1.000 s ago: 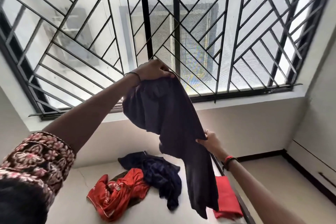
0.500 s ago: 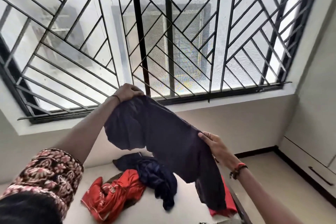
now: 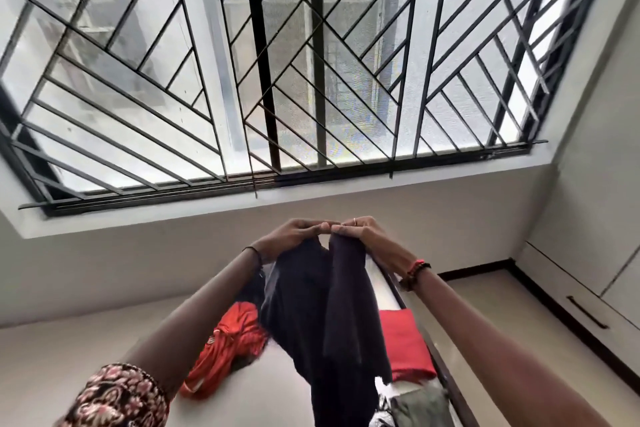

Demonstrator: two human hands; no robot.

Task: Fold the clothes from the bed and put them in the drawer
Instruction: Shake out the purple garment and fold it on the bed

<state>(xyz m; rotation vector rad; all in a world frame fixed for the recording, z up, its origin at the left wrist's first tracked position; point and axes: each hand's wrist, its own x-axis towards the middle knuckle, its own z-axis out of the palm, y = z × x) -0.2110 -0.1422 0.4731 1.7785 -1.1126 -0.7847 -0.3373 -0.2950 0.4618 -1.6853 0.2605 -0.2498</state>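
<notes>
Head view: both arms stretched forward, left hand [image 3: 294,236] and right hand [image 3: 360,234] met fingertip to fingertip just below centre, each pinching the top edge of the dark navy cloth garment [image 3: 318,322], draped doubled toward 6 o'clock above the pale bed [image 3: 86,350]. Half a second earlier held apart, cloth spread between.

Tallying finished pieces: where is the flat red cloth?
Head view, lower right: the flat red cloth lies at the right edge of the pale bed, just right of the hanging dark garment.
</notes>
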